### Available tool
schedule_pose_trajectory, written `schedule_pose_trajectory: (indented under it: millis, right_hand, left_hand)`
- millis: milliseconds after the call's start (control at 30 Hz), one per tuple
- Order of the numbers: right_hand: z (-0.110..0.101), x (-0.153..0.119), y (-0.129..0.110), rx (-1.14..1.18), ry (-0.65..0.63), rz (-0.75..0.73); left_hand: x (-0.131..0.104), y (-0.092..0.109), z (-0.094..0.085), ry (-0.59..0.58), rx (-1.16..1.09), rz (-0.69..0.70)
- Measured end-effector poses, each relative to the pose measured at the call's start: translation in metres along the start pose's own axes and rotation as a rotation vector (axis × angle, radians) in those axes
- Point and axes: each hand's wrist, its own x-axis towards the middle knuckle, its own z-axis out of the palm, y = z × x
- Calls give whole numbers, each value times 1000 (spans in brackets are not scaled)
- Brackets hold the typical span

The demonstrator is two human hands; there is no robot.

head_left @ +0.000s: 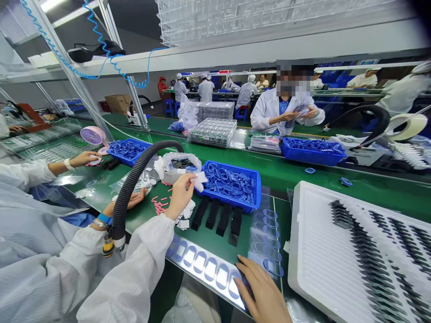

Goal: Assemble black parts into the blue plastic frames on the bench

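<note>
My left hand (182,194) is closed in a pinch on a crumpled white wipe (200,181), beside the left rim of a blue bin (257,186) full of small blue frame-like parts (232,184). At the front edge, my right hand (264,294) lies open, fingers stretched over the right end of a lit strip (220,291) with a row of oval blue-rimmed pieces (200,261). Below the bin, several black strips (222,220) lie side by side. White squares (186,215) and pink slips (160,205) are scattered under my left wrist.
A black flexible hose (129,193) arches left of my arm. A co-worker's hand (134,198) rests palm-up beyond it. At right stands a white ribbed tray (319,251) with rows of black pieces. A plastic-lined box (177,177) is behind my left hand; a shelf (235,56) hangs overhead.
</note>
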Motion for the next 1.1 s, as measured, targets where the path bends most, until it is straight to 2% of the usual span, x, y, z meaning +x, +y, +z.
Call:
schedule_pose_trajectory:
  millis: [100, 233, 467, 700, 900, 1000, 1100]
  right_hand:
    - [2, -1, 2, -18, -3, -22]
    - [5, -5, 7, -31, -37, -43]
    - [11, -8, 12, -34, -57, -69]
    - [12, -9, 11, -24, -56, -45]
    - [12, -8, 12, -26, -50, -77]
    - [12, -7, 12, -40, -47, -90]
    - [10, -6, 10, -45, -46, -91]
  left_hand:
    - [-7, -19, 3, -63, 39, 3]
    - [-13, -35, 2, -68, 67, -25]
    - [-13, -41, 2, -28, 89, -108]
    - [-14, -44, -12, 18, 125, -127]
    - [-9, -31, -1, -42, 169, 7]
    - [-2, -21, -2, -67, 252, 111]
    - [7, -13, -9, -204, 348, 245]
